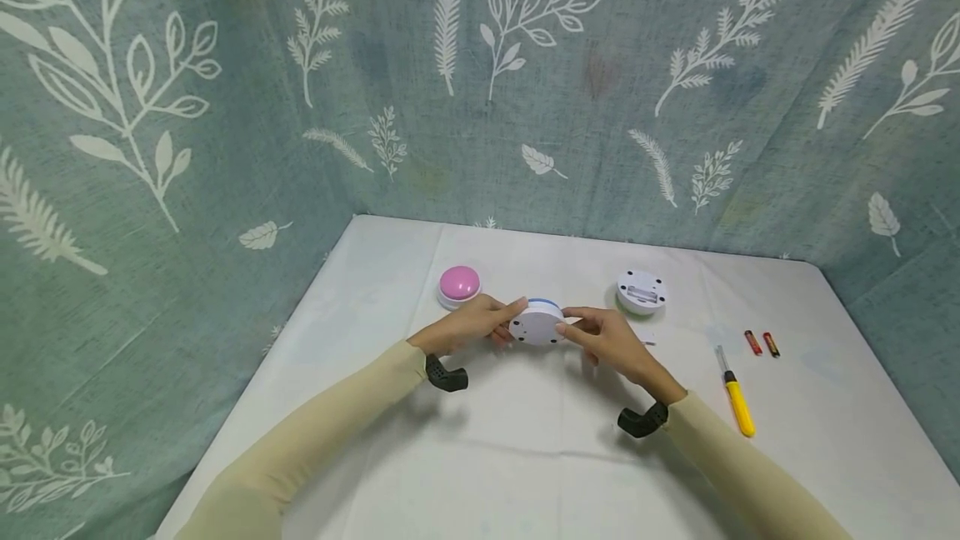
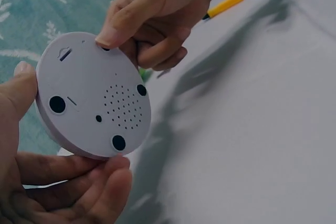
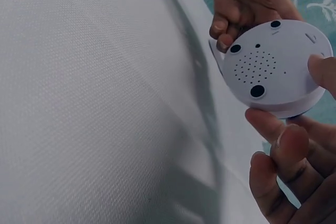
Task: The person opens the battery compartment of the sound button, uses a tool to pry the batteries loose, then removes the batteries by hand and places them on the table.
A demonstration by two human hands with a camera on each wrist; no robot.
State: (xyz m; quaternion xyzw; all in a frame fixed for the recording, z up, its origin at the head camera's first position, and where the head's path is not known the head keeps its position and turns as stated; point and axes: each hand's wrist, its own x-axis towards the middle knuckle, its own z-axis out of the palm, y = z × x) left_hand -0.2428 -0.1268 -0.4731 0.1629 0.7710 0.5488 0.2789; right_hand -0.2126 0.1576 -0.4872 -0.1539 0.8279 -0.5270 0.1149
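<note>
Between both hands is a round white push button (image 1: 536,328) with a blue top, tilted so its underside faces me. That underside (image 2: 86,85) shows dark round feet, a cluster of speaker holes and a small slot. My left hand (image 1: 474,323) grips its left edge, thumb on the rim and fingers curled below. On the opposite edge, my right hand (image 1: 606,342) pinches it with the thumb (image 3: 321,72) on the flat underside and fingers behind. The blue top is mostly hidden in both wrist views.
A pink-topped button (image 1: 459,283) stands behind my left hand. Behind the right one lies an upturned white button (image 1: 641,292), its battery compartment exposed. Further right are a yellow-handled screwdriver (image 1: 739,407) and two red batteries (image 1: 753,342). A patterned green curtain (image 1: 480,107) borders the white table (image 1: 495,473).
</note>
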